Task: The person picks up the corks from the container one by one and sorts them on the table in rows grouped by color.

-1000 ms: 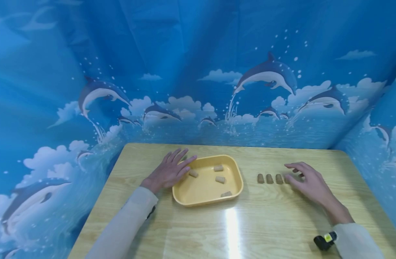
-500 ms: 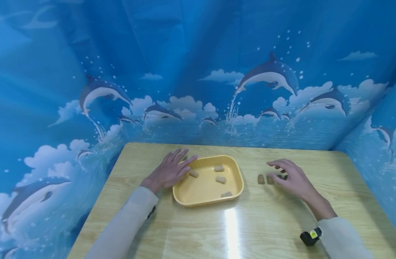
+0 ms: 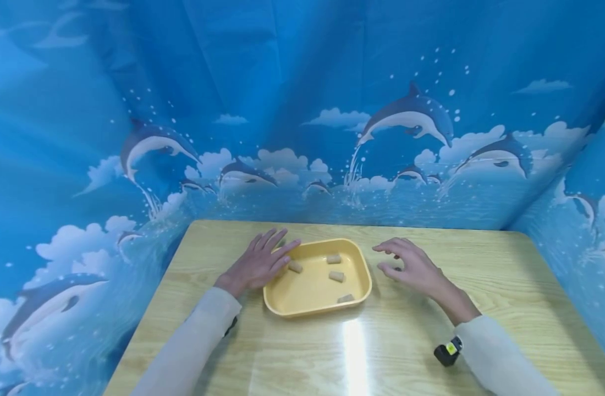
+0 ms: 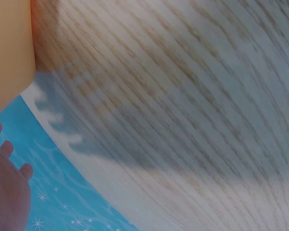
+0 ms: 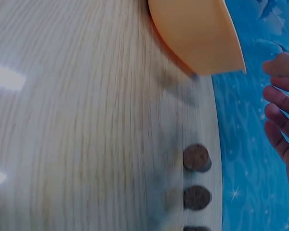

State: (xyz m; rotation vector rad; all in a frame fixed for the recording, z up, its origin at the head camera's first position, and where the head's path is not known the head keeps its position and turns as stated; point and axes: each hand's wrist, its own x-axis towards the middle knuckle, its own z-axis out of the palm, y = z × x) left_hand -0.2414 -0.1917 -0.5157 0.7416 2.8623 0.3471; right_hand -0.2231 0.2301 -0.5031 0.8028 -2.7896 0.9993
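Observation:
A shallow yellow tray sits on the table with several tan cork stoppers lying on their sides in it. My left hand rests with spread fingers at the tray's left rim; part of it also shows in the left wrist view. To the right of the tray hovers my right hand, fingers loosely bent and holding nothing. It hides most of the row of standing corks in the head view. From the right wrist, dark round corks stand in line on the wood, apart from the tray wall.
The pale wood-grain table ends at a blue dolphin-print curtain behind and at both sides. A black wrist camera is strapped at the right sleeve.
My right hand has travelled left along the row of corks, from its right end to near the tray's right side. My left hand and the corks in the tray have stayed put.

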